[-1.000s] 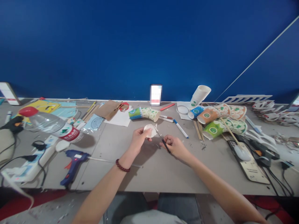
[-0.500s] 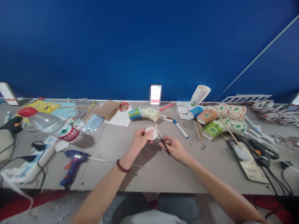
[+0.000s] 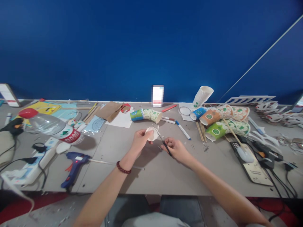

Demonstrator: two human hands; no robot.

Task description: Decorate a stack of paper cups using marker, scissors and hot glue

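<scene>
A small round white paper piece point(image 3: 151, 134) is pinched between the thumb and fingers of my left hand point(image 3: 141, 138), above the middle of the table. My right hand point(image 3: 174, 147) is closed on the handles of dark scissors point(image 3: 167, 148). Their blades point up and left, close to the right edge of the white piece; whether they touch it is too small to tell. Behind my hands lies a curved tube of joined paper cups point(image 3: 146, 115), blue, green and patterned.
A blue glue gun point(image 3: 75, 167), a red-capped bottle point(image 3: 56, 127) and a power strip point(image 3: 35, 164) are at the left. Pens point(image 3: 183, 130), joined cups point(image 3: 215, 130), a cup stack point(image 3: 202, 96) and a mouse point(image 3: 245, 154) lie right. A phone point(image 3: 157, 96) stands behind.
My left hand and the white piece have shifted slightly left, away from the scissors. The scissor blades look a little more open. My right hand has barely moved.
</scene>
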